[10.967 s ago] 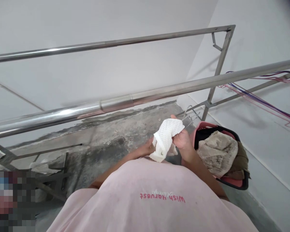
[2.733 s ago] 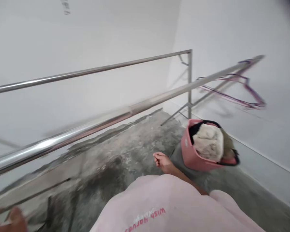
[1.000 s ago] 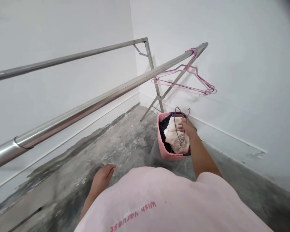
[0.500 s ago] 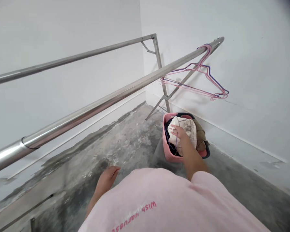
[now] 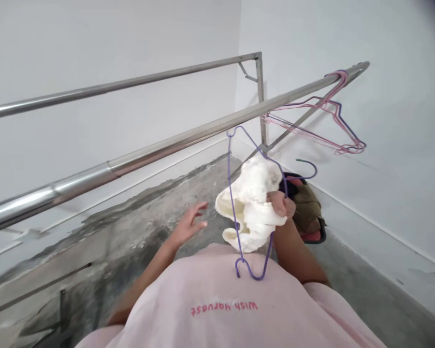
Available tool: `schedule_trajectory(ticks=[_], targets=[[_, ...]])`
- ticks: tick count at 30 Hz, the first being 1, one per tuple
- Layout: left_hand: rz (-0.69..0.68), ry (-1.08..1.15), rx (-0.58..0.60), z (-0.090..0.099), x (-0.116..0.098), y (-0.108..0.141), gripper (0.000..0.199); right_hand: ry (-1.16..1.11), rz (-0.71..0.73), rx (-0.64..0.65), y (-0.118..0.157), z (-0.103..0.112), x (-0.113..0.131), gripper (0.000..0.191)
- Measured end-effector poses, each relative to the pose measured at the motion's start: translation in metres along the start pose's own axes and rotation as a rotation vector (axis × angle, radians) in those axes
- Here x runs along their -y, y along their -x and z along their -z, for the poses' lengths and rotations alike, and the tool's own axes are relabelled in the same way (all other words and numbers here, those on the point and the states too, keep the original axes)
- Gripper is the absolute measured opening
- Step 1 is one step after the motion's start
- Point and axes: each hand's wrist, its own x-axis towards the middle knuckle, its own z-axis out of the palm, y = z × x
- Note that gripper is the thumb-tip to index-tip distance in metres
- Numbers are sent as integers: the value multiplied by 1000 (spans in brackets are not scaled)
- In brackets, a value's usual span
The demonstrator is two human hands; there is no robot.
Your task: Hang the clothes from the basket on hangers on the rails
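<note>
right hand [image 5: 281,205]: fingers are curling tightly, grip is pinching a bunched white cloth [image 5: 255,193] in front of the chest; a purple hanger [image 5: 234,208] is lying across the cloth, its hook pointing out to the right past the fist. whether the fingers are also gripping the hanger: cannot tell. left hand [image 5: 192,223]: grip is spreading, fingers parted, holding nothing, hovering near the cloth but not touching it. basket [image 5: 325,233] is standing on the concrete floor [image 5: 159,212] behind the right forearm, partly hidden, holding an olive garment [image 5: 305,208]. several pink and purple hangers [image 5: 342,78] are hanging together from the metal rail [image 5: 203,134].
</note>
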Motion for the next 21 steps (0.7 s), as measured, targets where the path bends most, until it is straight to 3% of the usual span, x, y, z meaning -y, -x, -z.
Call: schedule_trajectory(ticks=[3,5,7,9,12,15,16,18,20,21], targets=[[-124,320,-41,1,-25,-19,81,-99,-166,-49,-15,-23,-24,50],[-59,419,78,-2,-29,-21,86,-143,-255,-155,-19,-27,-39,41],[48,393,174,-10,-24,-17,87,-179,-304,-188,-20,-30,-53,39],[107,286,116,-23,-17,-13,84,-236,-325,-144,-22,-35,-63,36],[93,153,-79,-42,-12,-11,54,-339,-371,-8,-29,-48,-75,30],[37,147,-124,-48,-11,-14,21,-412,-402,43,-37,-62,-82,29],[41,165,-149,-48,-11,-13,24,-419,-403,33,-39,-65,-83,31],[123,268,-288,-49,-7,-11,54,-412,-385,-2,-43,-68,-85,33],[268,482,-454,-52,-1,-8,84,-400,-367,-51,-46,-72,-88,35],[342,618,-492,-55,3,-7,88,-403,-363,-65,-47,-73,-91,37]])
